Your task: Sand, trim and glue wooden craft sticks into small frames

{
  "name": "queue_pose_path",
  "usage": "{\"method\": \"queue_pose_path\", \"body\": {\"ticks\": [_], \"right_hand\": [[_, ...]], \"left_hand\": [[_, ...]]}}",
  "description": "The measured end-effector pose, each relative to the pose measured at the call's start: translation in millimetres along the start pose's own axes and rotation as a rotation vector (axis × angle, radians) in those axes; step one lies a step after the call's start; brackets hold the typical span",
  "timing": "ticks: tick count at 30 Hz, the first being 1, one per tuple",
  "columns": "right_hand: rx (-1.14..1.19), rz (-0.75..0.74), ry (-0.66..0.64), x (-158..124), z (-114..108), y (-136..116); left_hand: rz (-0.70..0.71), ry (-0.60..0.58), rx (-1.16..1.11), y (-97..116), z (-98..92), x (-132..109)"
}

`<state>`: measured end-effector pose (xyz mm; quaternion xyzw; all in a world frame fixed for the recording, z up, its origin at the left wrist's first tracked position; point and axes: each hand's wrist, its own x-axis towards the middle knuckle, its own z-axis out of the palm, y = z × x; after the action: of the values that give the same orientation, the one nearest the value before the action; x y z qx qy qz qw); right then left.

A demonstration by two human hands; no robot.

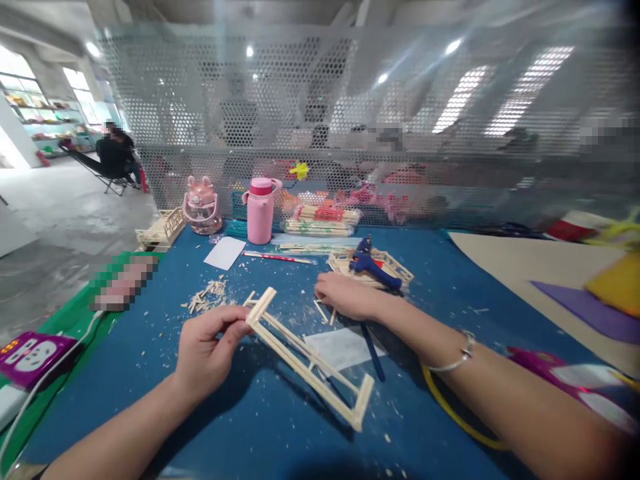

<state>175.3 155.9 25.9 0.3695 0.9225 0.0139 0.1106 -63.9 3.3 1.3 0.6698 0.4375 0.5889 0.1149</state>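
Note:
My left hand [207,350] is closed on one end of a long frame of pale wooden sticks [310,360], holding it just above the blue table [270,427]. The frame runs from my fingers toward the lower right. My right hand [345,295] rests palm down on the table farther back, fingers curled over loose short sticks [323,310]; what they hold is hidden. A blue glue gun [373,263] lies on another stick frame [395,267] just behind that hand.
A pink bottle [261,209], a pink bunny-eared cup [201,205] and a bag of sticks [323,221] stand at the back by a perforated screen. Wood chips [207,297], white paper [225,253], a dark pen [373,353], felt sheets [590,307]. A person sits far left.

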Motion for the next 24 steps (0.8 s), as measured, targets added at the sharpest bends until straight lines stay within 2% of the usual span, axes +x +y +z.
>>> {"method": "queue_pose_path", "body": {"ticks": [3, 5, 7, 9, 12, 14, 24], "right_hand": [[0.084, 0.069, 0.144, -11.5, -18.7, -15.9], [0.286, 0.100, 0.425, -24.0, -38.0, -32.6], [0.372, 0.030, 0.649, -38.7, -56.5, -53.6], [0.395, -0.089, 0.749, -52.5, -69.6, -74.8], [0.372, -0.347, 0.768, -65.7, -76.9, -97.7], [0.369, -0.450, 0.761, -68.6, -76.4, -104.9], [0.285, -0.474, 0.832, -61.4, -68.6, -110.4]], "left_hand": [[0.025, 0.022, 0.017, 3.0, 0.0, 2.3], [0.037, 0.027, 0.029, 3.7, -0.3, 3.1], [0.054, 0.027, 0.027, 3.9, -0.6, 3.1], [0.068, 0.025, 0.022, 4.4, -1.1, 3.0], [0.076, 0.013, 0.018, 6.3, -1.7, 3.0], [0.087, 0.006, 0.015, 8.1, -1.9, 3.1], [0.116, 0.013, 0.016, 10.8, -1.5, 2.5]]}}
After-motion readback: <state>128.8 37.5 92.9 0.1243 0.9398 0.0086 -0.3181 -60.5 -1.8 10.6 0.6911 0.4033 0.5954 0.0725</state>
